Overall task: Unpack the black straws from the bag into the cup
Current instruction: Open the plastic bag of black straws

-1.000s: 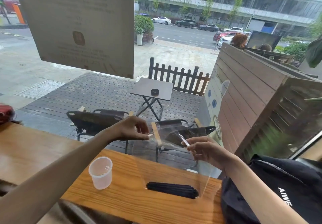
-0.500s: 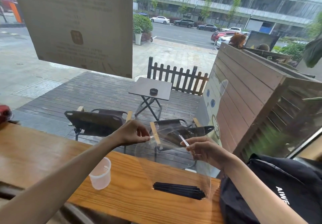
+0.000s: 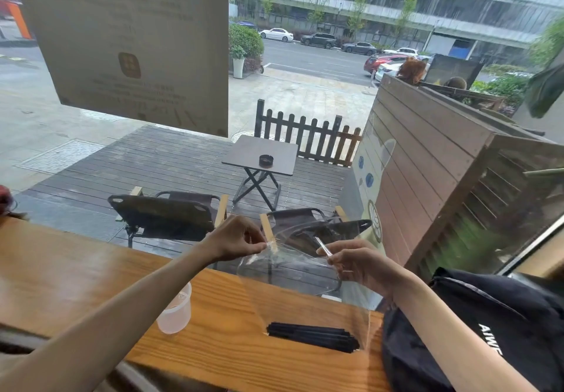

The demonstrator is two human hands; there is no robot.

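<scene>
A clear plastic bag hangs upright above the wooden counter. My left hand pinches its top left edge and my right hand pinches its top right edge, so the mouth is spread between them. A bundle of black straws lies flat in the bottom of the bag, resting on the counter. A translucent plastic cup stands upright to the left of the straws, partly hidden behind my left forearm.
A black bag with white lettering lies on the counter's right end, right of the straws. The window glass stands just beyond the counter's far edge. A dark red object sits at the far left.
Both hands have stayed pinched on the bag's top while its mouth has spread a little wider. The straws still lie at the bottom.
</scene>
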